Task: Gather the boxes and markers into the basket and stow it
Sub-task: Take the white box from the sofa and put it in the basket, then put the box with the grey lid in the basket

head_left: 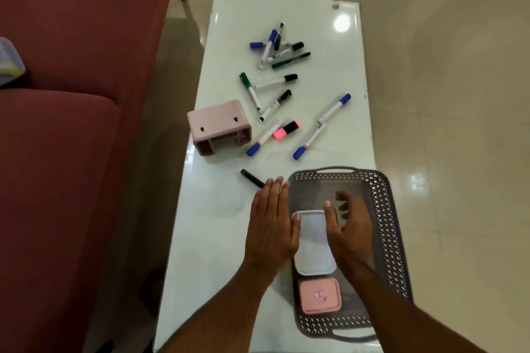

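A grey perforated basket (384,226) sits at the near right of the white table. Inside it lie a white box (314,241) and, nearer me, a pink box (319,296). My left hand (272,226) and my right hand (348,226) flank the white box with the thumbs touching its sides and the fingers spread. A larger pink box (219,127) lies on its side at the table's left edge. Several markers (276,49) are scattered across the table's middle, with a pink highlighter (285,129) and a black marker (252,178) close to my left fingertips.
A red sofa (71,94) stands along the table's left side, with a narrow gap of floor between. Glossy tiled floor (444,94) surrounds the table on the right and far side. The basket's right edge overhangs the white table (218,223).
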Available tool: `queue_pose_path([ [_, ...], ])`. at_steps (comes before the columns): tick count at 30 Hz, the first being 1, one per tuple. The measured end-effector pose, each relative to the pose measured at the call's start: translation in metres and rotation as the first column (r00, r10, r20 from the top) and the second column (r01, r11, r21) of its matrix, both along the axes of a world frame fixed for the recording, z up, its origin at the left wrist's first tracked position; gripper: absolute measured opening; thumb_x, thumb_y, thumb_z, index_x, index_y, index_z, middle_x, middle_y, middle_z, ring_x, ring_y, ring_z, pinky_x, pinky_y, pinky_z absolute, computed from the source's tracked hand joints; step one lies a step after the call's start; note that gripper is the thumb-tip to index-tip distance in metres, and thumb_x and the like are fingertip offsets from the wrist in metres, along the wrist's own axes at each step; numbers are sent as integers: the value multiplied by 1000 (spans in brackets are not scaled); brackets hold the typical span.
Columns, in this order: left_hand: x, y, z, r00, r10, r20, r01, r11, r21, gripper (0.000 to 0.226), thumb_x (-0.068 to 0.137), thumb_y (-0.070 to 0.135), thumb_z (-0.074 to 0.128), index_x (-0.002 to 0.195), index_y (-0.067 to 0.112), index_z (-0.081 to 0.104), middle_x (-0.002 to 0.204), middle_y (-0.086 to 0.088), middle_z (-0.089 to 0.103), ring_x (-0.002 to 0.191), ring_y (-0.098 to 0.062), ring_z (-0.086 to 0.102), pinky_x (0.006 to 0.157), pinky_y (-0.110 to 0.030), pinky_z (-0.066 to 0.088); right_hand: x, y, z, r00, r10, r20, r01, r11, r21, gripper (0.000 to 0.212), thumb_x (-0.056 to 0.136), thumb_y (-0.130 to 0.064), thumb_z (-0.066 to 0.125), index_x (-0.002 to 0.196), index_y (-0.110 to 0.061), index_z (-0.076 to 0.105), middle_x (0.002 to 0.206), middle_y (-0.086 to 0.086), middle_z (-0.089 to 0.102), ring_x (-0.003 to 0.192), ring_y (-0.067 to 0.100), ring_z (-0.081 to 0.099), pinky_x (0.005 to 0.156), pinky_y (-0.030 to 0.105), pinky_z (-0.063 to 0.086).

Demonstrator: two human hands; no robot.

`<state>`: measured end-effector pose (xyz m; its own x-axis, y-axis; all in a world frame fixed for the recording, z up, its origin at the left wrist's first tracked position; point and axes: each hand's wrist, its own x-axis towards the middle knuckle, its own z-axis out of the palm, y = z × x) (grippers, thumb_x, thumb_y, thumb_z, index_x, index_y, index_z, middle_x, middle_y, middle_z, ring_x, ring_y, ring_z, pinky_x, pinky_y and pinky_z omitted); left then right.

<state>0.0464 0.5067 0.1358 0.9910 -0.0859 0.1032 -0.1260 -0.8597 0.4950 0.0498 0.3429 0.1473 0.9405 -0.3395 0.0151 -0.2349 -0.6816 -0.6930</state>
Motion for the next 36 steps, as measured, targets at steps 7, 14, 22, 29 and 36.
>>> queue_pose_path([
  [7,103,116,42,986,92,140,-90,996,-21,64,98,30,56,155,7,37,162,-13,39,152,-30,34,124,-49,31,113,129,31,952,226,207,-225,974,-29,37,92,-27,67,126,-12,63,121,6,65,110,27,62,91,50,55],
  [14,186,312,62,934,278,226,-304,949,89,65,98,34,53,155,7,36,160,-15,40,149,-30,37,122,-50,32,210,316,60,886,366,283,-396,917,55,46,92,-32,65,132,-11,59,127,7,62,114,28,60,96,51,53],
  [22,236,514,54,745,649,155,-654,756,-18,68,92,33,58,150,5,39,156,-16,41,145,-34,41,118,-49,36,276,510,41,865,480,146,-502,819,278,66,85,-25,78,145,-21,51,136,-2,56,117,16,56,100,43,54],
  [29,264,630,17,574,803,-159,-806,521,-279,71,97,26,62,154,0,32,157,-21,38,148,-36,35,123,-43,27,312,637,13,842,536,-54,-422,718,554,71,85,-13,79,149,-17,48,145,4,51,116,15,56,96,28,49],
  [36,288,668,-6,553,713,-432,-832,438,-342,66,103,31,54,157,2,30,161,-18,38,149,-32,37,120,-37,28,346,710,-46,773,604,-192,-399,699,593,78,66,-42,81,138,-31,54,136,6,58,121,21,63,104,47,55],
])
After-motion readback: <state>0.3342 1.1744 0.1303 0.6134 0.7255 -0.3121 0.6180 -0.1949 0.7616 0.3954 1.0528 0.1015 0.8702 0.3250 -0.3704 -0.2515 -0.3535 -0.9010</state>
